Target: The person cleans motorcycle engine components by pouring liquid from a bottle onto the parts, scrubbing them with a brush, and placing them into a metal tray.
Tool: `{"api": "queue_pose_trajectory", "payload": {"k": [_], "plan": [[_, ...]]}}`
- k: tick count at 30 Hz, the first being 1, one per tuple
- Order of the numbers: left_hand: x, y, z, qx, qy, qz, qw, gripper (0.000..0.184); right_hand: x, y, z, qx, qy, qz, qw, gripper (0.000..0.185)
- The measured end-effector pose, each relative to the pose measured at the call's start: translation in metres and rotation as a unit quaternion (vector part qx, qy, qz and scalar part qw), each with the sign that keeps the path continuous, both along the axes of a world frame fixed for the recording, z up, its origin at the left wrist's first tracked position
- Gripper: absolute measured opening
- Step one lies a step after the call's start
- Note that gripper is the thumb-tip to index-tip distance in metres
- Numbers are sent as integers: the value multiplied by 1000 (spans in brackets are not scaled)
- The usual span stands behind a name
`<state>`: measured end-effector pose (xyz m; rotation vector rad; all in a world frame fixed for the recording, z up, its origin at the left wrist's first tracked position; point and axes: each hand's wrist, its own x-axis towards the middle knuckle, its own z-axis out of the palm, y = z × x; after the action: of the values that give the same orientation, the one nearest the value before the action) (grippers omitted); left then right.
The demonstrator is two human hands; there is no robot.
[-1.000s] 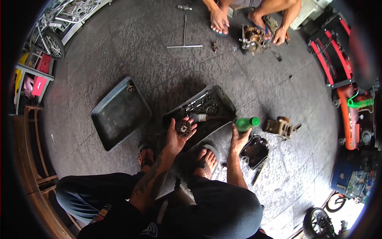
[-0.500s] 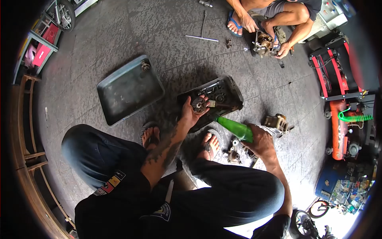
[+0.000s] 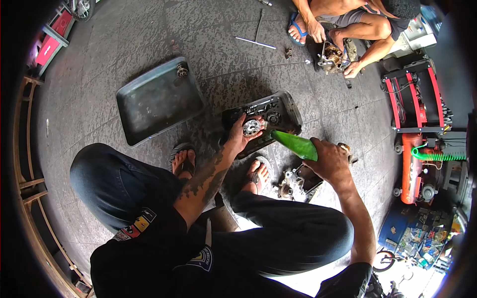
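Note:
My left hand [image 3: 239,137] holds a round metal gear [image 3: 252,127] with its bright, holed face turned up, the fingers curled around its edge. Gear and hand are over a dark tray [image 3: 291,110] containing several small metal parts. My right hand [image 3: 330,160] is wrapped round a green bottle [image 3: 294,144], tilted so that its narrow end points left toward the gear. Whether liquid leaves the bottle cannot be seen. Below the bottle, a metal engine casing [image 3: 293,185] lies on the floor near my sandalled foot.
A larger grey tray [image 3: 159,102] with a small gear cluster [image 3: 182,71] lies at left. Across from me, a person's hands [image 3: 352,69] touch an engine part [image 3: 332,57]. A T-handle wrench [image 3: 256,42] is on the floor. A red tool rack [image 3: 415,99] and orange compressor tank [image 3: 410,169] stand at right.
The gear in my left hand has turned from a dark toothed side to a brighter face. The bottle remains in my right hand, and the whole view has shifted slightly.

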<state>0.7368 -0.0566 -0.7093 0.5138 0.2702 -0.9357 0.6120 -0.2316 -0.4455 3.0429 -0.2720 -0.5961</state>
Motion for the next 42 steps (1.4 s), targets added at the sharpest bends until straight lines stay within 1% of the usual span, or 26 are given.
{"api": "queue_pose_trajectory", "payload": {"k": [3, 7, 9, 10, 12, 15, 16, 18, 21, 25, 27, 31, 33, 42], "plan": [[-1, 0, 8, 22, 6, 9, 1000, 53, 2, 0, 4, 8, -20, -3, 1000, 51], [-1, -1, 9, 8, 16, 9, 1000, 54, 0, -1, 8, 6, -43, 14, 999, 49], [-2, -2, 10, -9, 45, 32, 998, 56, 1, 0, 13, 2, -14, -3, 1000, 48], [-2, -3, 8, -10, 46, 33, 998, 56, 0, 0, 13, 1, -14, -3, 1000, 48], [-2, -3, 5, -50, 57, 40, 996, 59, -3, 0, 13, -16, -3, 1, 1000, 46], [-1, -3, 10, -63, 64, 54, 995, 59, -3, 5, 15, -39, 11, -6, 999, 45], [-1, -3, 9, -63, 63, 55, 994, 59, -4, 5, 14, -39, 11, -5, 999, 45], [-2, -2, 6, -103, 40, 51, 993, 59, -7, 4, 9, -20, 18, 7, 1000, 44], [-2, -2, 4, -117, 45, 60, 990, 58, -9, 4, 5, -23, 22, 22, 999, 44], [-2, -3, 0, -108, 51, 64, 991, 57, -6, 5, 8, -26, 29, -15, 999, 46], [-2, -3, -1, -109, 32, 53, 992, 58, -5, 7, 12, -16, 0, -23, 1000, 49], [-5, -2, 3, -87, 14, 34, 996, 57, -4, 10, 13, -9, 2, -20, 1000, 52], [-5, -1, 6, -60, 17, 4, 998, 55, -3, 11, 12, -5, 3, -12, 1000, 52], [-7, 0, 12, 9, -27, -1, 1000, 51, 1, 10, 12, 0, 15, -2, 1000, 49]]}}
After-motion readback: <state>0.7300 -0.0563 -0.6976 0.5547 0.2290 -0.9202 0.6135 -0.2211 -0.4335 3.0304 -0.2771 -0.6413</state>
